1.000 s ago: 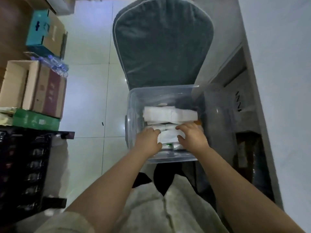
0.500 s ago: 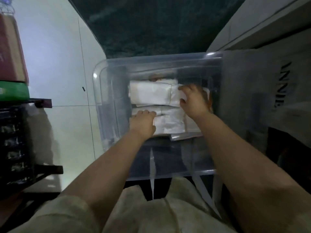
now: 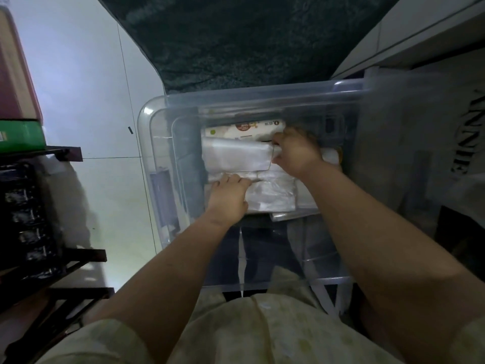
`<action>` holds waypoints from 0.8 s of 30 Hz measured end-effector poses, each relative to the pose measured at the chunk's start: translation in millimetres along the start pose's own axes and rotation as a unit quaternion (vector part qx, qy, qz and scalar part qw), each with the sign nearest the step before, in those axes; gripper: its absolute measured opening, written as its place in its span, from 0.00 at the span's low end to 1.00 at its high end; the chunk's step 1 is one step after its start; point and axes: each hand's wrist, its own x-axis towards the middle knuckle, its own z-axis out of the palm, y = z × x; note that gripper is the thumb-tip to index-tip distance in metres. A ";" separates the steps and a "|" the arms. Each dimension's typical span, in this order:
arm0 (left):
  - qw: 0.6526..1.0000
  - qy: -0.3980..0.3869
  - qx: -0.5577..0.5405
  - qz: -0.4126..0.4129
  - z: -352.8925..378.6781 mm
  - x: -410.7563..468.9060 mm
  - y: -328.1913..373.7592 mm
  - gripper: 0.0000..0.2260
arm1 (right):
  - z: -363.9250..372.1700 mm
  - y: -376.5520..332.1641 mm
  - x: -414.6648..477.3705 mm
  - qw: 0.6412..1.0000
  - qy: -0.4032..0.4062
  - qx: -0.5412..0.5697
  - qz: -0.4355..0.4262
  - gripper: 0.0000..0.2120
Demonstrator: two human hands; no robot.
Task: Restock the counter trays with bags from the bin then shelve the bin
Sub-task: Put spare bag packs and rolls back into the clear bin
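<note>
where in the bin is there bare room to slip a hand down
Free: the strip between the bin's left wall and the bag stacks. The near end, toward the person, looks bare too. Crowded: the middle, where the left hand and right hand rest on bags.

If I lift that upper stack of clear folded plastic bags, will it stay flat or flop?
Likely floppy: the upper stack of clear folded plastic bags looks thin and wrinkled. Probably light. Possibly slippery, given its glossy film.

**Both arms reach forward and down**

The left hand (image 3: 229,197) lies palm down, fingers curled forward. The right hand (image 3: 296,151) sits further forward, knuckles up, fingers bent leftward in a pinch. Both forearms are bare; pale short sleeves show at the bottom edge.
</note>
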 end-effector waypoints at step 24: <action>0.994 0.080 0.071 -0.006 22.7 -6.1 14.5 0.27 | -1.9 24.4 -60.2 0.979 0.147 0.124 0.070 0.13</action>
